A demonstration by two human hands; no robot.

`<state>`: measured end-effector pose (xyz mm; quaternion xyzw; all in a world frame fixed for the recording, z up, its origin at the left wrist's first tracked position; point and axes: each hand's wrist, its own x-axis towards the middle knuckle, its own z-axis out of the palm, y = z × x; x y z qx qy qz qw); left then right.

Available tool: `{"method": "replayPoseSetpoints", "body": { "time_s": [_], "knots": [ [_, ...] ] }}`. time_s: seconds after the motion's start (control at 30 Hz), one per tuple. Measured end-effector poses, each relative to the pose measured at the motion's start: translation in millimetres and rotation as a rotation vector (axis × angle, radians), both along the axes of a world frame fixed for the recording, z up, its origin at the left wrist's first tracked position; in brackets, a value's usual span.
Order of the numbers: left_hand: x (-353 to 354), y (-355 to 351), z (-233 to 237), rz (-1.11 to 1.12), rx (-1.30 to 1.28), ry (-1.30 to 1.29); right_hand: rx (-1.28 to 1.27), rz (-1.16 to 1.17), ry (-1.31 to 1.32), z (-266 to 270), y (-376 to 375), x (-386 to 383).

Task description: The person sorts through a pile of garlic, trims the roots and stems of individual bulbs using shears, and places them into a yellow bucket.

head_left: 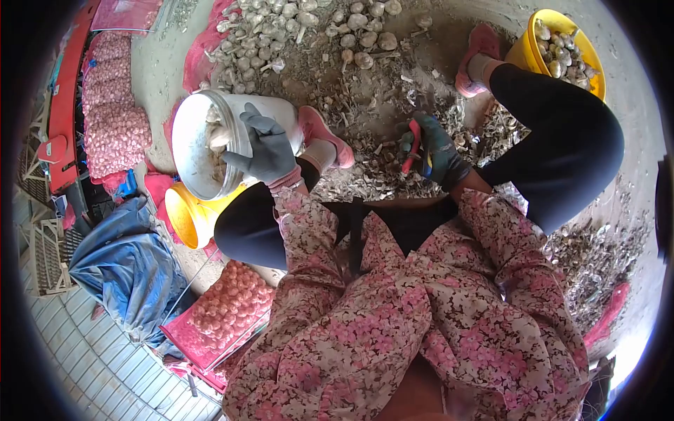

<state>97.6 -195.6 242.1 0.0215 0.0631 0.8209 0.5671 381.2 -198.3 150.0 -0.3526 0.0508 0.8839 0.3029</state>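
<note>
My left hand, in a grey glove, reaches over the rim of a white bucket, fingers spread and nothing gripped in them. Just past the fingertips, whitish garlic bulbs show inside the bucket. Between my knees, my right hand wears a dark green glove and is closed around red-handled pruning shears. Their blades are mostly hidden from this view. Below both hands the ground is covered with cut garlic stems and dry skins.
Loose garlic bulbs lie heaped ahead. A yellow bucket of garlic stands by my right knee; another yellow bucket lies beside the white one. Full mesh sacks, a blue tarp and a red net of garlic are at left.
</note>
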Motion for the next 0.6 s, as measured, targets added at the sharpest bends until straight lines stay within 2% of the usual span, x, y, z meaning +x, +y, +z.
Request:
{"method": "replayPoseSetpoints", "body": {
  "time_s": [0.03,0.1,0.13,0.17,0.2,0.23,0.3,0.37,0.4,0.43,0.47,0.5,0.53,0.6],
  "knots": [
    [-5.4,7.4,-6.2,-0.023,-0.007,0.108,-0.057,-0.062,0.089,8.5,0.1,-2.3],
    [-12.0,31.3,-60.1,-0.073,-0.269,0.082,-0.068,-0.067,0.086,16.2,-0.5,-8.4],
    [-16.6,41.8,-105.9,-0.266,-0.178,0.220,-0.073,-0.070,0.078,19.5,-2.9,-11.7],
    [-5.6,57.8,-132.0,-0.460,-0.085,0.351,-0.082,-0.077,0.074,24.2,-6.3,-15.0],
    [10.4,73.4,-159.2,-0.442,-0.508,0.317,-0.103,-0.026,0.008,28.7,-11.0,-19.2],
    [35.0,97.2,-171.3,-0.429,-0.934,0.271,-0.133,0.012,-0.068,32.1,-9.9,-20.2],
    [48.9,127.8,-186.8,-0.513,-1.031,0.172,-0.093,0.011,-0.155,30.8,-22.4,-22.1],
    [61.3,156.7,-199.2,-0.589,-1.126,0.074,0.320,0.127,-0.339,33.5,-18.0,-20.6],
    [67.2,168.6,-204.6,-0.551,-1.215,0.098,0.132,0.077,-0.368,47.6,-11.4,-21.5],
    [72.7,183.6,-212.2,-0.513,-1.303,0.123,0.129,0.073,-0.378,45.1,-11.6,-21.9],
    [55.5,198.2,-254.7,-0.538,-1.419,0.038,0.204,0.089,-0.459,38.6,-14.0,-23.2],
    [58.0,200.1,-250.6,-0.543,-1.420,0.034,0.280,0.108,-0.537,33.7,-17.9,-25.2],
    [59.9,202.1,-244.6,-0.506,-1.461,0.055,0.220,0.230,-0.578,31.0,-16.8,-25.0],
    [64.1,198.4,-233.8,-0.463,-1.497,0.087,0.228,0.218,-0.539,23.4,-13.8,-21.0]
  ]
}}
